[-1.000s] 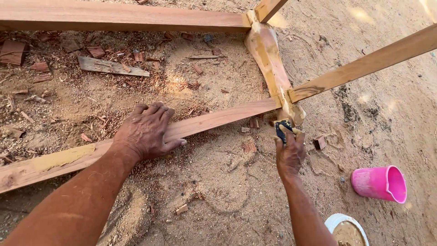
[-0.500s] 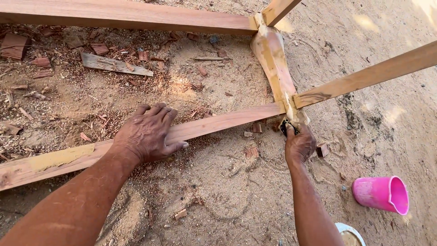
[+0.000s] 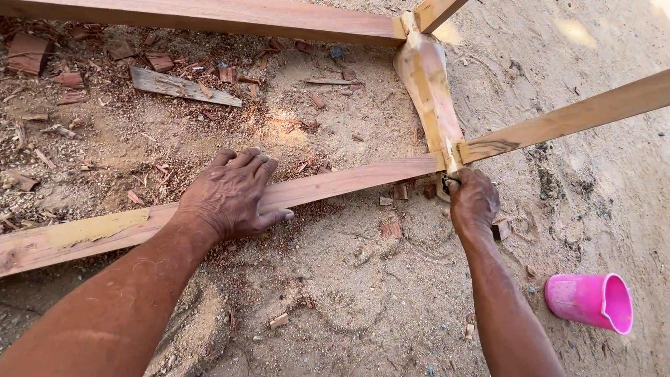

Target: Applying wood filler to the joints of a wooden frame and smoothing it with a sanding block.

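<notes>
Right hand (image 3: 474, 200) has risen to the putty-smeared joint (image 3: 447, 155), closed around a small dark applicator (image 3: 449, 183); filling appears underway. Left hand (image 3: 232, 193) stays flat, fingers spread, on the lower rail (image 3: 335, 183), holding nothing.

Right hand (image 3: 473, 202) moved up from the sand to the joint (image 3: 450, 159), knuckles now just below the crossing rails. Dark scraper (image 3: 449, 183), plainly visible above the fingers a second ago, now almost hidden between fingertips and wood. White tub gone from beside the right forearm, out of view. Pink cup (image 3: 590, 301) now lower, farther from the right hand.
</notes>
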